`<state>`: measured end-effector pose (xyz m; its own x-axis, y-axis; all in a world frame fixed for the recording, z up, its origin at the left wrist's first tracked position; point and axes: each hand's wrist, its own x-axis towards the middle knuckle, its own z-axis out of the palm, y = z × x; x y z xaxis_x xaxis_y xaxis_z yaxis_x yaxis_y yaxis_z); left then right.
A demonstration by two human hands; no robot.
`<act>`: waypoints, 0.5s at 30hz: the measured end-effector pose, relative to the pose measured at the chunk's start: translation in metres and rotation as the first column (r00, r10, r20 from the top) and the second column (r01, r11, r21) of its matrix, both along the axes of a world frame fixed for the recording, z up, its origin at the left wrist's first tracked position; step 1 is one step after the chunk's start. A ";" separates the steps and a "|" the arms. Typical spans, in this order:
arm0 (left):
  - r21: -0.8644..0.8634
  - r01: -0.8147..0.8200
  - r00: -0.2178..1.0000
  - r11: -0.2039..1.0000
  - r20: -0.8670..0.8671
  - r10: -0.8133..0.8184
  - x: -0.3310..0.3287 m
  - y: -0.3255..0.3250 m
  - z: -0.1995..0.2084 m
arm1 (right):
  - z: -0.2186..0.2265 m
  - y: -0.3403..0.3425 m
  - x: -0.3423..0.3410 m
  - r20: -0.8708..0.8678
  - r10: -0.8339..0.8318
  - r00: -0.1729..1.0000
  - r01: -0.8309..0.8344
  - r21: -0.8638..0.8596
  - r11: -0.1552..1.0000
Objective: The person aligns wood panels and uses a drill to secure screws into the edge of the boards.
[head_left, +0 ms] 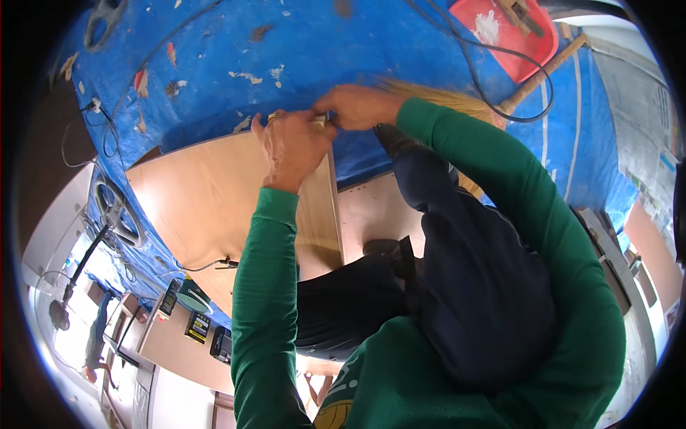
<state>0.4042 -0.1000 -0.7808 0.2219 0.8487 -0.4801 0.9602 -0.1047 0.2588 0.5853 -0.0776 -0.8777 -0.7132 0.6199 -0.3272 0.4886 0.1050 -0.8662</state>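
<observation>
My left hand [291,146] lies over the far edge of a light wood-veneer panel [207,189], its fingers curled round something small. A yellow and metallic piece [322,119] shows between its fingertips and my right hand; its kind is too small to make out. My right hand [361,107] reaches in from the right, its fingers bent and closed at that piece, just past the panel's corner. Both arms wear green sleeves. One bent knee in dark trousers is close under my right arm.
A blue tarp [214,79] with scraps covers the floor. A straw broom [450,100], a red dustpan [511,36] and a looping black cable [547,93] lie at the right. Small boxes [198,327] stand lower left. A distant person [96,336] is at far left.
</observation>
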 end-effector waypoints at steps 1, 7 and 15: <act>-0.001 0.001 1.000 1.000 0.007 -0.001 0.000 0.001 0.003 | 0.003 0.001 0.001 0.010 -0.005 1.000 0.005 0.006 1.000; 0.152 -0.005 0.999 0.988 0.049 -0.003 0.002 -0.005 -0.003 | 0.002 0.003 0.010 -0.069 -0.053 0.996 0.045 -0.118 0.992; 0.194 -0.032 0.990 0.980 0.142 0.004 -0.003 -0.003 -0.004 | -0.021 0.063 -0.002 -0.136 -0.434 0.891 0.335 -0.448 0.829</act>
<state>0.4014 -0.1030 -0.7845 0.2591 0.9275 -0.2696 0.9181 -0.1499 0.3670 0.5832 -0.0150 -0.8987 -0.5278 0.7077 -0.4696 0.2040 -0.4310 -0.8790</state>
